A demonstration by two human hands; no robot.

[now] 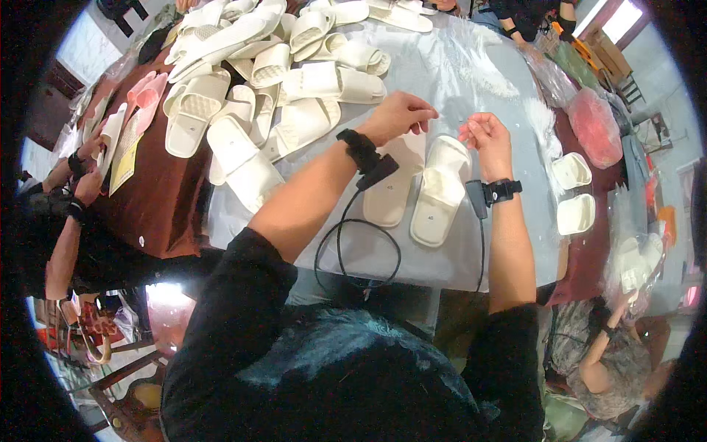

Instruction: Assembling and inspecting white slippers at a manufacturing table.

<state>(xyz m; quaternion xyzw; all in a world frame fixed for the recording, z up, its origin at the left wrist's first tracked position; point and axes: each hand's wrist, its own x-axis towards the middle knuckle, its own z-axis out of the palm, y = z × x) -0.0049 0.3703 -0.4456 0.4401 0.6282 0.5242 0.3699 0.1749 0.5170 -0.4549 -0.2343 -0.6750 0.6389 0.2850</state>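
Observation:
Over the table, my left hand (pixel 401 118) has its thumb and fingers brought together in a pinch; anything between them is too small to make out. Facing it, my right hand (pixel 489 138) is closed the same way, fingertips curled in, its contents also unclear. Just below my hands lies a cream slipper (pixel 434 210), toe strap away from me. Beside it, to the left, is a second cream slipper (pixel 387 195), its front partly hidden by my left hand and wrist. Black straps with a cable sit on both my wrists.
A heap of cream slippers (pixel 294 81) covers the far left. Two more slippers (pixel 574 214) stand at the right edge near a pink bagged bundle (pixel 595 129). At left, a co-worker's hands (pixel 88 184) hold a slipper near pink slippers (pixel 147 92); another person (pixel 600 361) handles bagged slippers at right.

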